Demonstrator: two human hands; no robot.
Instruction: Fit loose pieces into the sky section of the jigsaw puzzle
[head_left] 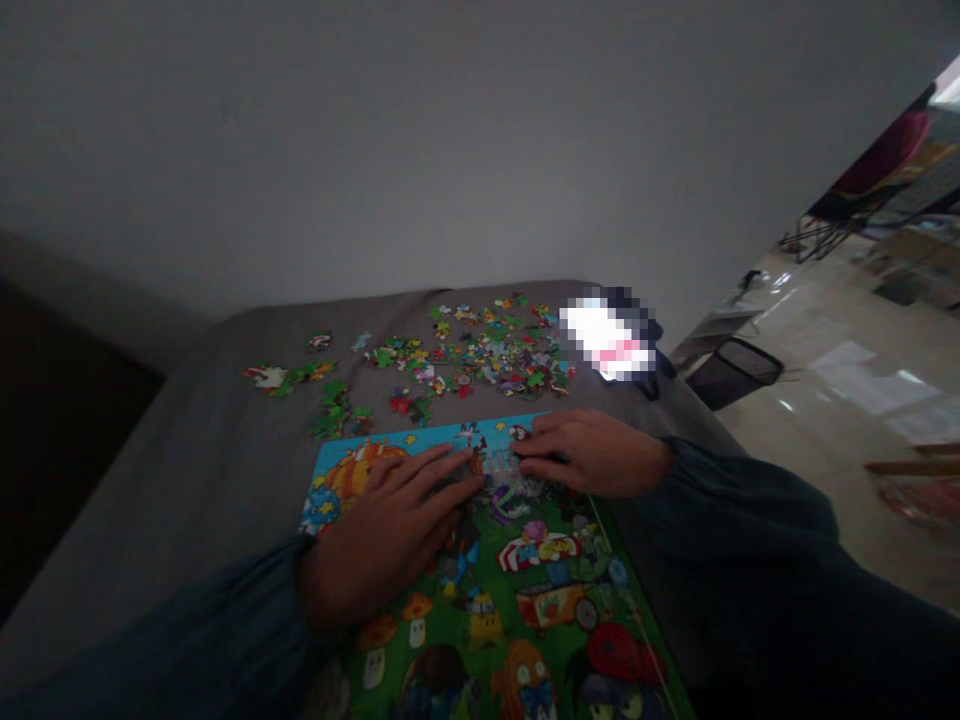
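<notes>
A colourful jigsaw puzzle (540,585) with cartoon figures, green below and blue along its top, lies on the grey cloth in front of me. My left hand (397,525) rests flat on its left part, fingers stretched out and slightly apart. On the upper right part, my right hand (585,450) has its thumb and fingers pinched around a small puzzle piece (518,433), partly hidden by the fingertips. Between the two hands, an area of the puzzle shows paler and greyish. The hands cover some of the picture.
Many loose puzzle pieces (487,355) are scattered beyond the puzzle, with a few more (270,377) to the left. A bright, pixelated object (607,338) lies at the back right. Behind rises a grey wall (450,150). A dark chair (735,372) stands on the shiny floor at right.
</notes>
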